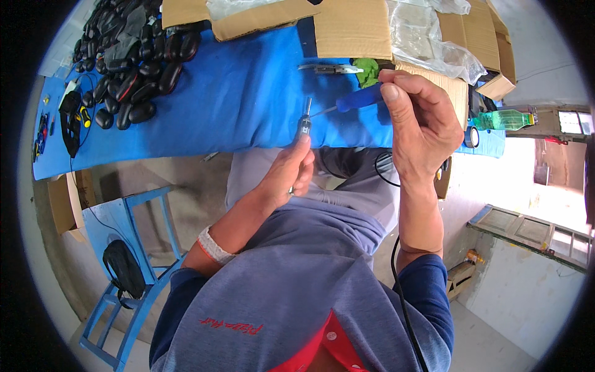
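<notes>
My left hand (286, 168) grips a small dark cylindrical piece (304, 126) with a thin metal rod standing up from its end; its exact kind is unclear. In my right hand (426, 127) is a screwdriver (361, 98) with a blue handle, pinched between thumb and fingers. Its thin shaft points left, and the tip meets or nearly meets the dark piece near the base of the rod. Both hands are raised at the near edge of the blue-covered table (235, 118). Beyond them lie a slim grey and black object (331, 69) and a crumpled green cloth (367, 72).
Many black rounded cases (142, 87) are heaped at the table's far left, near a yellow-handled tool (85, 116). Cardboard (353, 31) and clear plastic wrap (427, 43) cover the back. A green bottle (505, 120) lies at right. A blue chair (130, 242) stands lower left.
</notes>
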`<state>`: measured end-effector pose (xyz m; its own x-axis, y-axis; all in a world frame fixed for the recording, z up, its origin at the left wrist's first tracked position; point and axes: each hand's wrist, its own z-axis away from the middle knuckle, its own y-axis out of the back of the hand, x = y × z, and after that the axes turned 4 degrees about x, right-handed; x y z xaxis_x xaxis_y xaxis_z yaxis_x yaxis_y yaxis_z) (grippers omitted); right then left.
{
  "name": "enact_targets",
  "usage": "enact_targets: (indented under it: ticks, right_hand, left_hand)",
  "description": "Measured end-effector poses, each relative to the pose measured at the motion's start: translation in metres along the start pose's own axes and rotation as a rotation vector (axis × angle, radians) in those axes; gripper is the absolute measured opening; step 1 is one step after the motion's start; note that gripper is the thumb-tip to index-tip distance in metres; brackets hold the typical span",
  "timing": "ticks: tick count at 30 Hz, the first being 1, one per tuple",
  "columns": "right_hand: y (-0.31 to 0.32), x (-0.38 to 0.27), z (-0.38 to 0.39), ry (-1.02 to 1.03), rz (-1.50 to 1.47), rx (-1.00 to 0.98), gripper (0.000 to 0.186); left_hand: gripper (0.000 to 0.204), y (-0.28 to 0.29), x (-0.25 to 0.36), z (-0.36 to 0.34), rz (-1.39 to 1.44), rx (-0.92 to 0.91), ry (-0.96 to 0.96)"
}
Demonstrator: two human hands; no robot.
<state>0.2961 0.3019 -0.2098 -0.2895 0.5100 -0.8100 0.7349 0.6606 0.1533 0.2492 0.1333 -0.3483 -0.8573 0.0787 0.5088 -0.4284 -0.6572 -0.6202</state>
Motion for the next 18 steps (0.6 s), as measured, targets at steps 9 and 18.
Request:
enact_targets:
  ticks: [9,18]
  right_hand:
    - [-0.0007,0.0026,0.0001,0.047,0.004,-0.012,0.015]
    - [-0.0002,0.0000,-0.0001,0.021,0.026,-0.012,0.015]
  left_hand:
    - [0.049,-0.0026,0.0025,0.0028,-0.022,0.011,-0.008]
    - [0.049,-0.0023,0.0021,0.0019,-0.018,0.011,-0.002]
